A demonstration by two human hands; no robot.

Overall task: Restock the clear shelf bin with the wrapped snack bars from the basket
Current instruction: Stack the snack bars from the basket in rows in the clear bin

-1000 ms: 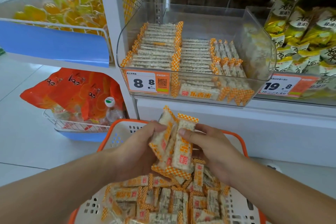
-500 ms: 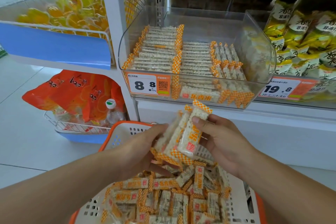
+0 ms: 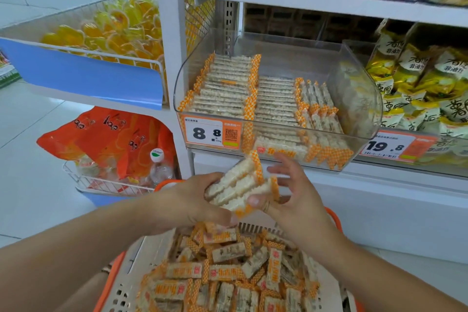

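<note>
My left hand (image 3: 197, 200) grips a small stack of wrapped snack bars (image 3: 240, 183), white with orange-checked ends, held on edge just below the clear shelf bin (image 3: 359, 99). My right hand (image 3: 291, 197) touches the stack's right end with thumb and spread fingers. The bin holds neat rows of the same bars, high on the left and lower on the right. Under my hands the orange-rimmed white basket (image 3: 119, 284) is heaped with several loose bars (image 3: 228, 271).
A price tag reading 8.8 (image 3: 210, 133) sits on the bin's front. Yellow snack packs (image 3: 425, 78) fill the bin to the right. A wire basket of yellow jelly cups (image 3: 106, 33) hangs at left, with orange bags (image 3: 109, 139) and a bottle below.
Both hands lifted the stack of bars out of the basket toward the bin's front. The bars turned from upright to lying on edge, and my right fingers spread apart.
</note>
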